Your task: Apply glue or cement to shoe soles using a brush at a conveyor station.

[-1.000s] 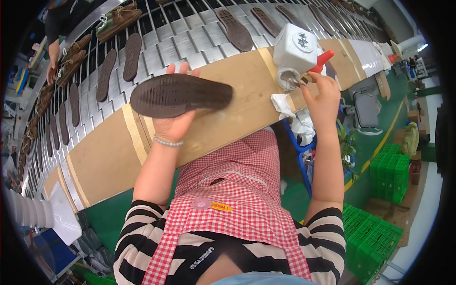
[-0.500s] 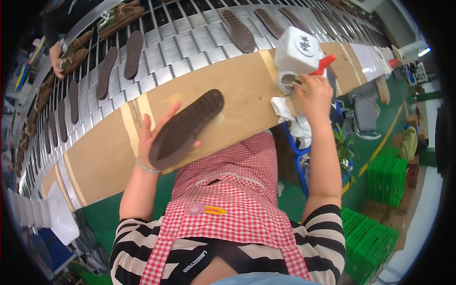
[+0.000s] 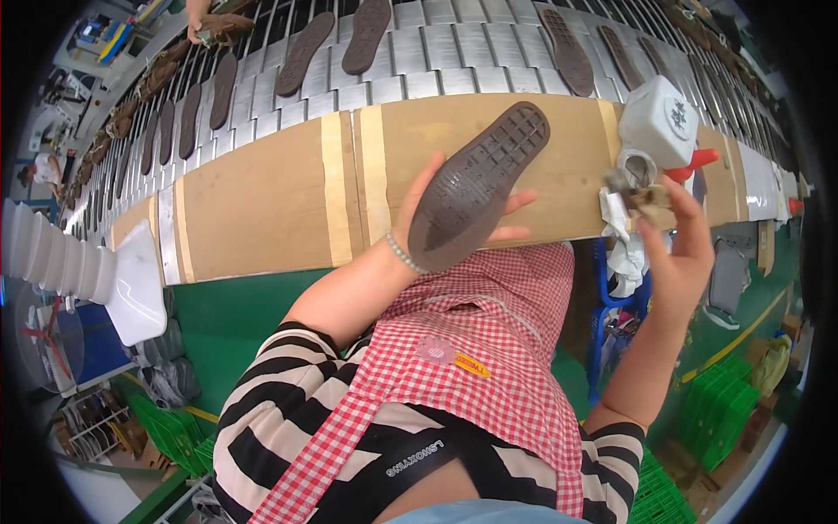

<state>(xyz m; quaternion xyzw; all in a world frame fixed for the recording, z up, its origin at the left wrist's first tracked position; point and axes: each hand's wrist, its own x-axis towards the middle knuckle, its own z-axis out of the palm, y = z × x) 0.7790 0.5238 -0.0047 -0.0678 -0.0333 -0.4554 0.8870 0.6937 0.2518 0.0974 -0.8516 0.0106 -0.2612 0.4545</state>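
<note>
A dark brown shoe sole (image 3: pixel 478 188) lies tilted across my left hand (image 3: pixel 417 210), its gridded side facing up. My left thumb shows along one edge and fingertips stick out past the other, so the palm is hidden under it. My right hand (image 3: pixel 685 231) pinches a small brownish-grey wad or brush (image 3: pixel 648 199), too smeared by motion to name surely. Just beyond it are a round, open-mouthed cup (image 3: pixel 638 162) and a white square plastic bottle (image 3: pixel 659 120) with a red handle-like piece (image 3: pixel 698 161). Crumpled white paper (image 3: pixel 624 253) hangs at the board's edge.
A cardboard-covered ledge (image 3: pixel 262 196) runs in front of me. Behind it, a slatted metal conveyor (image 3: pixel 454 52) carries several soles and shoes. Another person's hand (image 3: pixel 197 22) touches a shoe at the far left. A white flexible duct (image 3: pixel 65 253) stands left; green crates (image 3: pixel 733 406) stand right.
My left hand has brought the sole to the right and farther out, turning its tread more into view. My right hand has drawn back from the cup with the brownish-grey thing. The view has shifted left.
</note>
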